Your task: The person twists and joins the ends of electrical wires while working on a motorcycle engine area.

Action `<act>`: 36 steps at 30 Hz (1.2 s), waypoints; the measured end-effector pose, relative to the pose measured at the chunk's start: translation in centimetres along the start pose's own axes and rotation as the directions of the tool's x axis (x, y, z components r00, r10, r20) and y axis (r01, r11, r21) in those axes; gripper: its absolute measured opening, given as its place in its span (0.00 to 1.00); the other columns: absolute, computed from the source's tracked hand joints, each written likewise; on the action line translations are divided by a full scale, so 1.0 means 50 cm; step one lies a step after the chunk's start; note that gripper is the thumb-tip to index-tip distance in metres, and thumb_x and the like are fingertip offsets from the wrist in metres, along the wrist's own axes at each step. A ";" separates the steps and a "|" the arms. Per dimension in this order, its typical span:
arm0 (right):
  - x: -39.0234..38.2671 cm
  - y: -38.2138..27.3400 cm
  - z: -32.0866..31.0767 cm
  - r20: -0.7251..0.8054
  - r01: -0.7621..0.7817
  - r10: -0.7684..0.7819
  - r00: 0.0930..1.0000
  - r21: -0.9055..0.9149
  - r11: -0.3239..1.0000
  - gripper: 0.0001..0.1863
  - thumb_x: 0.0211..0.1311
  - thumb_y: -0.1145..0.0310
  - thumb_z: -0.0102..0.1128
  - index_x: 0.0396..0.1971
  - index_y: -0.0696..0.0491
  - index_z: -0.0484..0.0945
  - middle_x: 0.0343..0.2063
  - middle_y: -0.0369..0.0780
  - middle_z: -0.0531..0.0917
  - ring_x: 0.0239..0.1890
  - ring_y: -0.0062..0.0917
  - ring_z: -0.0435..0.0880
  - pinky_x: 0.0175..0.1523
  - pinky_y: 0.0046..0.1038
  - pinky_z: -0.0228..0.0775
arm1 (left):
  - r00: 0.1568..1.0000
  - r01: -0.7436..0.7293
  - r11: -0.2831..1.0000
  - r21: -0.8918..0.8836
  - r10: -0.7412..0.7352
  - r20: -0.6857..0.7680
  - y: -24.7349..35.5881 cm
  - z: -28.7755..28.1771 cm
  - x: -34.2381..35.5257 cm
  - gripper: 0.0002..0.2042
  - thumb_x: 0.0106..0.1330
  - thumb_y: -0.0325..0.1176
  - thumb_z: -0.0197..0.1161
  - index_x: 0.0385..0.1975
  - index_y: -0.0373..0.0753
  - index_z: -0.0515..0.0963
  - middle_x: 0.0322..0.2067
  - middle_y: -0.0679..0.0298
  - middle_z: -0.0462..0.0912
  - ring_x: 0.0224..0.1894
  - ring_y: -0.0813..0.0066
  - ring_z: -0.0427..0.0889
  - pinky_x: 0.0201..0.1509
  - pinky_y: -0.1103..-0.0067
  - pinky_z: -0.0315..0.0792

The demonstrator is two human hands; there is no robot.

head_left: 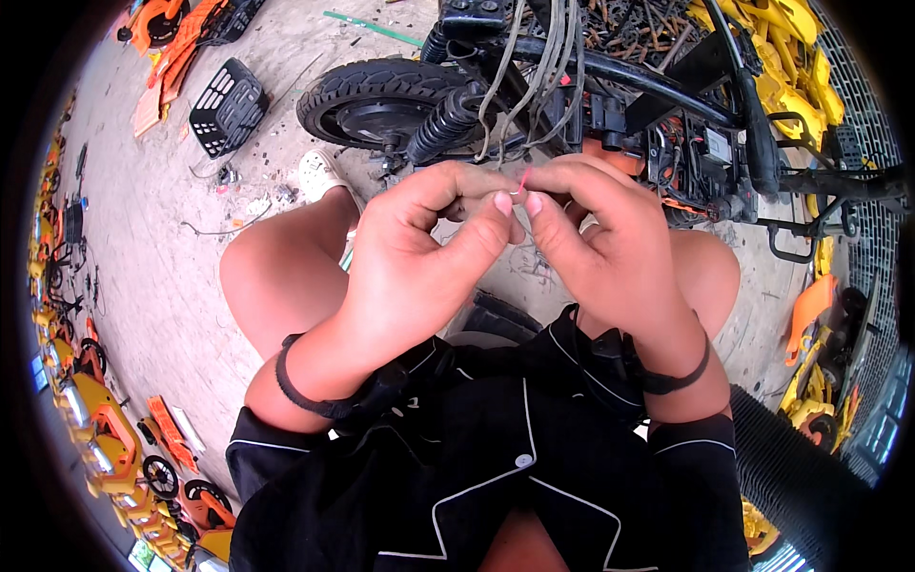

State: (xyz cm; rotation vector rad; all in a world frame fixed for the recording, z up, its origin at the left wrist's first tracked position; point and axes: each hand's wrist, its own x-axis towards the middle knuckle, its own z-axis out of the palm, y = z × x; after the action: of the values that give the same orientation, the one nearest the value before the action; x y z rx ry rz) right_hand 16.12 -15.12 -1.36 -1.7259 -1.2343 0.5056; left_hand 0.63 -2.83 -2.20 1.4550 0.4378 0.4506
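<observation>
L hand (410, 255) & R hand (615, 234) pinch thin pink wire (525, 178), blk tyre (381, 74) edge beyond, floor (162, 257) running out L.

One wide fisheye camera looks steeply down from the wearer's head, facing toward twelve o'clock. The black cloth shirt with white piping (591, 458) fills six o'clock, nearest; the bare left hand (410, 238) and bare right hand (615, 224) are close, just above centre; the black rubber-tyred wheel (381, 112) lies farther off at eleven.
</observation>
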 end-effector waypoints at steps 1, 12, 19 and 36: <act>-0.002 0.006 0.004 -0.013 -0.061 0.063 0.998 0.118 0.991 0.08 0.67 0.71 0.66 0.43 0.56 0.85 0.36 0.36 0.87 0.31 0.21 0.83 0.34 0.22 0.73 | 1.000 0.025 0.999 -0.044 -0.024 0.015 -0.001 -0.001 0.001 0.08 0.77 0.26 0.59 0.48 0.29 0.81 0.36 0.61 0.85 0.39 0.78 0.83 0.47 0.80 0.77; 0.019 0.038 0.012 0.282 -0.410 0.357 0.891 0.837 0.363 0.12 0.73 0.63 0.63 0.43 0.58 0.83 0.36 0.36 0.86 0.39 0.19 0.79 0.49 0.24 0.70 | 0.960 0.224 0.949 -0.223 -0.175 0.217 0.003 0.003 0.007 0.11 0.79 0.30 0.57 0.50 0.31 0.82 0.34 0.61 0.85 0.37 0.76 0.81 0.48 0.77 0.75; 0.017 0.032 0.016 0.330 -0.462 0.393 0.858 0.830 0.312 0.09 0.71 0.67 0.65 0.38 0.59 0.83 0.30 0.37 0.84 0.34 0.20 0.78 0.46 0.26 0.71 | 0.962 0.185 0.965 -0.185 -0.139 0.237 -0.012 -0.002 0.001 0.11 0.79 0.30 0.58 0.49 0.30 0.83 0.33 0.62 0.85 0.38 0.76 0.81 0.48 0.77 0.76; 0.023 0.013 -0.017 -0.111 -0.033 0.053 0.992 0.176 0.984 0.09 0.67 0.66 0.70 0.40 0.56 0.86 0.33 0.36 0.86 0.35 0.23 0.82 0.41 0.27 0.72 | 0.978 0.189 0.964 -0.189 -0.166 0.128 0.003 0.003 0.001 0.11 0.80 0.29 0.56 0.51 0.29 0.81 0.34 0.60 0.85 0.38 0.75 0.80 0.47 0.77 0.76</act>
State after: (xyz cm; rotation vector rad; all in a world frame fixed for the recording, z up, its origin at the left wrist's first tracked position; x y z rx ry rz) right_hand 17.57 -14.52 -1.29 -1.6130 -1.0416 0.5166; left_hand 0.76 -2.92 -2.05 1.2267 0.4178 0.2602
